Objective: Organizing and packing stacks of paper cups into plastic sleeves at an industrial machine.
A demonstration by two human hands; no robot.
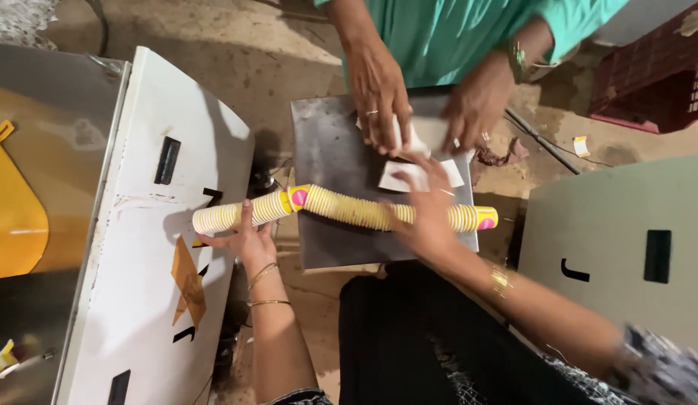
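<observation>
A long stack of yellow paper cups lies on its side, bent in the middle, across a grey metal table. My left hand holds the stack's left part from below, over a white machine cover. My right hand, blurred, rests on the stack's right part and reaches over it toward white paper slips. Across the table, another person's two hands press on a small pile of white slips.
A white cover with black slots and an orange mark lies at the left, beside a yellow and grey machine. A pale green panel stands at the right. A dark red crate sits at the top right on a dusty floor.
</observation>
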